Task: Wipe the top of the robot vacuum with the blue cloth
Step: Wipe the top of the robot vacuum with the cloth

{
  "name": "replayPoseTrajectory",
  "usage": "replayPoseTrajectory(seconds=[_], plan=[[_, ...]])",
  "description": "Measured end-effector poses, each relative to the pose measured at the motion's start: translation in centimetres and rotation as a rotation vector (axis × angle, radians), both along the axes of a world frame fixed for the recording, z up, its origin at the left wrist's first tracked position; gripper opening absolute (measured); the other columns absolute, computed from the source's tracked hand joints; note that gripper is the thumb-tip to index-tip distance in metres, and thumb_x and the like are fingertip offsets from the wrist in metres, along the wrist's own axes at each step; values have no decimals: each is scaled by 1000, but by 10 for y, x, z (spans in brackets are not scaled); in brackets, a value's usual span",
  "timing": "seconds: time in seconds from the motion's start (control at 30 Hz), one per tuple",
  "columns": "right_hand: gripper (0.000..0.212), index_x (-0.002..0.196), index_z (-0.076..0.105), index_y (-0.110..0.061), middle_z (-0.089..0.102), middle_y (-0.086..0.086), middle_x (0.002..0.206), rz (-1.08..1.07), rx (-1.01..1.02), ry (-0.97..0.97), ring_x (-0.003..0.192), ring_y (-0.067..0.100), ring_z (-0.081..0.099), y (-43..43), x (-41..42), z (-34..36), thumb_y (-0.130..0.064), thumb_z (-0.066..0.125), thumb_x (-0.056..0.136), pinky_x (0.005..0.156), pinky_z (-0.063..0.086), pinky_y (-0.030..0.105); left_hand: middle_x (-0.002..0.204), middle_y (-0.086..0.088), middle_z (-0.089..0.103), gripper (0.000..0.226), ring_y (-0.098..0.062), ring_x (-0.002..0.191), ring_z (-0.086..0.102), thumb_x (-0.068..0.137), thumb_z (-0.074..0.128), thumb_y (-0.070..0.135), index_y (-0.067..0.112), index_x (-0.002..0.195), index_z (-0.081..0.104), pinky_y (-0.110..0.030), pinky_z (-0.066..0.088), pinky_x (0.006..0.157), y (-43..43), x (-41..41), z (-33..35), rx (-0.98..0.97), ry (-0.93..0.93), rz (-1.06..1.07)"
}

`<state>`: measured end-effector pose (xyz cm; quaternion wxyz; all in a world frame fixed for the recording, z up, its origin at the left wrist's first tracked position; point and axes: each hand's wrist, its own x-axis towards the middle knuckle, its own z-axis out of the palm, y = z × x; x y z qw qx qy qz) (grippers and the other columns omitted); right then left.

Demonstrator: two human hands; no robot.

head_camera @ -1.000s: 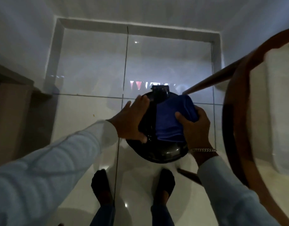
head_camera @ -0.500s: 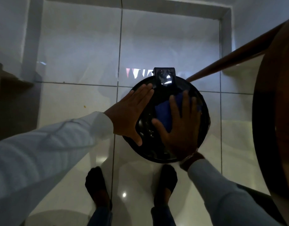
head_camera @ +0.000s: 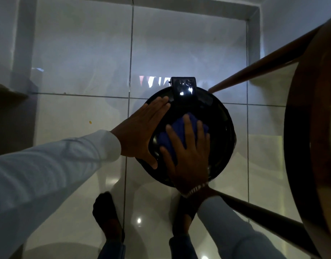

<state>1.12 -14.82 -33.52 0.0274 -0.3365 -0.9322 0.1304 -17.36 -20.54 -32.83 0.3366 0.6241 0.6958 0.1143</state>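
My right hand [head_camera: 189, 159] has shifted slightly left, fingers [head_camera: 187, 131] spread flat, pinning the folded blue cloth [head_camera: 175, 128] on the round glossy black robot vacuum [head_camera: 215, 128]. My left hand [head_camera: 140, 131] lies open-palmed on its left edge.

Vacuum [head_camera: 217, 116] top was glossy black plastic, catching highlights. Cloth [head_camera: 176, 131] was soft blue fabric, matt. Floor tiles [head_camera: 82, 58] were smooth, shiny, mirror-like. Stool [head_camera: 310, 146] looked like polished brown wood. Sleeves [head_camera: 48, 165] were pale matt cloth.

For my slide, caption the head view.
Right hand presses blue cloth flat on robot vacuum; left hand steadies it.
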Motion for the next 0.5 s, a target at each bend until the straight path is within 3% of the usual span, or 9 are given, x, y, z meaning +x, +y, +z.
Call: replayPoseTrajectory(seconds=[0.1,0.23,0.3,0.4,0.5], plan=[[60,141,43,-25,26,15,156,-42,8,-22,143,44,19,9,27,0,-55,42,90,112,21,66,158,4,-15,148,-6,141,-25,38,73,76,24,146,-14,-35,-2,117,-2,0,0,4,1,0],[59,143,40,-28,19,12,160,-423,-62,79,145,42,13,25,-24,-1,-56,43,90,113,20,65,158,7,-13,147,1,137,-30,38,72,78,25,146,-13,-31,-4,114,-1,-2,-5,25,-13,8],[58,142,40,-31,19,11,160,-493,-51,77,146,40,11,19,-48,-2,-58,43,91,114,19,63,159,3,-12,148,-5,141,-25,38,70,80,24,146,-13,-33,-2,117,-2,-1,-6,25,-11,4],[57,142,40,-30,23,12,159,-202,-29,27,146,40,13,-2,-29,-1,-57,40,92,116,16,61,160,-3,-9,146,-15,145,-15,38,68,80,21,147,-11,-41,4,120,-1,-1,-5,38,-19,-15],[56,139,46,-25,28,13,155,65,4,-7,143,41,21,-9,33,0,-54,44,91,112,23,65,160,-3,-10,146,-16,146,-15,38,69,79,21,147,-10,-42,5,120,-2,-3,-4,37,-8,-17]])
